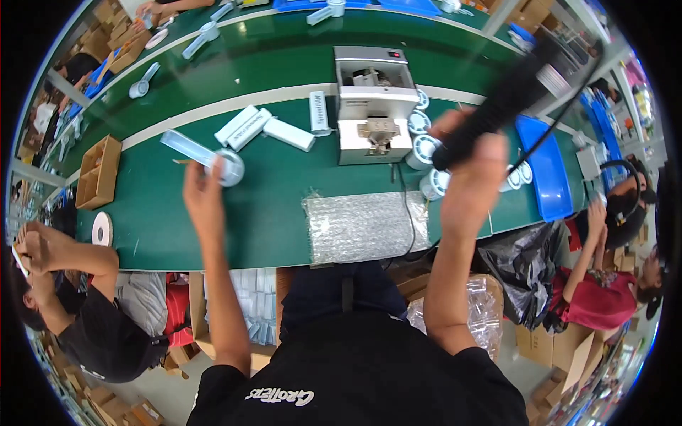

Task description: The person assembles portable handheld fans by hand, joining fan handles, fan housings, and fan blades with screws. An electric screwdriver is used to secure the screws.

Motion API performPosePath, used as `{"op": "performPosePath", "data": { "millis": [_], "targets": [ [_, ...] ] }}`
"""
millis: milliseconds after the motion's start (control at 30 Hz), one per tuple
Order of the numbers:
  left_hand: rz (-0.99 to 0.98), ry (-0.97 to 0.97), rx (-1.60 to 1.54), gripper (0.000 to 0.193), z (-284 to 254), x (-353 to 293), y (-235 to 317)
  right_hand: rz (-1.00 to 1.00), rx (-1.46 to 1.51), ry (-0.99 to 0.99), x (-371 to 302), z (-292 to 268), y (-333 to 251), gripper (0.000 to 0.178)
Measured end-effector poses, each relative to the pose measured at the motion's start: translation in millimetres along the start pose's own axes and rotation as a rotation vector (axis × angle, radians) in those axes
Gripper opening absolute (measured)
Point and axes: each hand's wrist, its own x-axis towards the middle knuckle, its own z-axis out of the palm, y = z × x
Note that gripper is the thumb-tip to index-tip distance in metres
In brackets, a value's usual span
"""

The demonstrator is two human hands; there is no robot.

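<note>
My left hand [204, 193] is closed on a pale blue plastic fan housing [233, 169], with a round head and a long trough-like handle. The housing is at the left part of the green workbench [277, 213], its handle pointing to the far left. In my right hand [477, 160], raised over the right side of the bench, is a black corded electric screwdriver [508, 96]. It tilts up to the far right, blurred by motion, and its tip is not visible. Behind this hand stand several white round slotted parts [425, 150], partly hidden.
A metal screw feeder [350, 145] stands mid-bench, with bubble wrap [355, 231] in front. White cartons [290, 133] lie left of it. A blue tray [547, 192] sits right, a divided cardboard box [106, 170] left. A co-worker [85, 312] sits left, another [600, 298] right.
</note>
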Motion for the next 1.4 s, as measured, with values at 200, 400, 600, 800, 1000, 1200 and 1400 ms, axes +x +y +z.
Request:
{"op": "performPosePath", "data": {
  "millis": [200,400,600,800,1000,1200,1400],
  "targets": [
    [-0.126,0.007,-0.303,0.068,-44,106,-38,0.121,-0.312,-0.904,-45,-51,-42,0.050],
    [0.121,-0.251,0.223,0.050,6,72,-28,0.281,-0.719,0.175,-32,-167,35,0.023],
    [0.643,-0.546,0.848,0.057,71,45,-2,-0.091,-1.513,0.119,-1,-178,88,0.042],
    [0.690,-0.463,0.850,0.033,71,39,13,-0.368,-1.308,0.065,-4,-236,128,0.012],
    [0.179,-0.447,0.321,0.042,43,-22,19,0.036,-0.133,0.437,-46,-215,91,0.044],
    [-0.189,-0.561,-0.171,0.039,64,-55,31,-0.075,0.832,-0.791,-68,-117,-23,0.030],
    [-0.458,-0.521,-0.873,0.022,101,-60,30,-0.080,-0.452,-0.636,-88,26,26,0.011]
  ]
}}
